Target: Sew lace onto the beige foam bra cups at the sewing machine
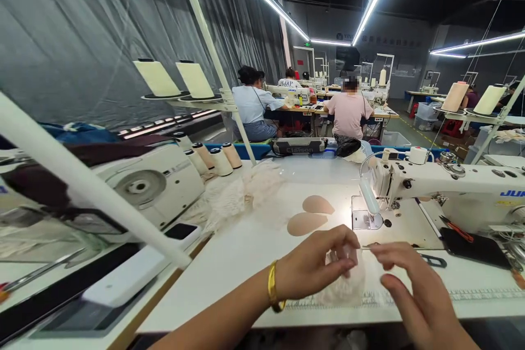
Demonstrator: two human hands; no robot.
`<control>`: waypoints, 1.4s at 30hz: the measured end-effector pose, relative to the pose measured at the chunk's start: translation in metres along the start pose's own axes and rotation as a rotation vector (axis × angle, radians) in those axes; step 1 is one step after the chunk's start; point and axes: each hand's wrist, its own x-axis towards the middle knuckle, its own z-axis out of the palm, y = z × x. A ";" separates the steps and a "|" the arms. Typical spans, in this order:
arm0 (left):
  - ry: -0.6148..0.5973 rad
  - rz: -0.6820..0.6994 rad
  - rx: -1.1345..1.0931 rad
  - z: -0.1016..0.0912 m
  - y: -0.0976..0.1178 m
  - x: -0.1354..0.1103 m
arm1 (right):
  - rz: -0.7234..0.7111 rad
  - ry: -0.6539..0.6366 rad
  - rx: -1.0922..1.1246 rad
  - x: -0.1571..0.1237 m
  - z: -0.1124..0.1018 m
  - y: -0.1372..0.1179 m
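At the near edge of the glossy white sewing table (238,262), a small piece of sheer, pale fabric (344,291) lies beneath my left hand (309,268), over the clear, finely marked ruler strip (484,294). My left fingers curl toward the thumb around the fabric's upper part; blur there keeps me from telling whether they truly pinch it. My right hand (416,281) stands just across from it, thumb and fingers parted, with nothing that I can make out between them.

I take this as a handling step, the sheer piece being worked between my fingers short of the white, long-armed sewing machine (463,178). Beyond my left hand lie two tan, teardrop-shaped pieces (307,224), side by side and apart from it. The next move, I judge, calls for a light, sure pinch from both hands, keeping so thin a cloth flat and unpuckered.
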 end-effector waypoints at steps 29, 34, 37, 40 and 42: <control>0.224 -0.365 0.655 -0.050 -0.083 -0.012 | 0.798 -0.196 0.735 0.056 0.061 0.095; 0.064 -0.408 0.182 -0.021 -0.046 0.008 | 0.788 -0.191 0.761 0.058 0.059 0.089; 0.050 -0.411 0.287 -0.003 -0.037 0.016 | 0.712 -0.212 0.709 0.057 0.055 0.084; 0.128 -0.306 0.343 0.006 -0.038 0.019 | 0.610 -0.251 0.538 0.054 0.050 0.075; 0.113 -0.158 0.279 0.006 -0.041 0.020 | 0.551 -0.298 0.460 0.051 0.046 0.069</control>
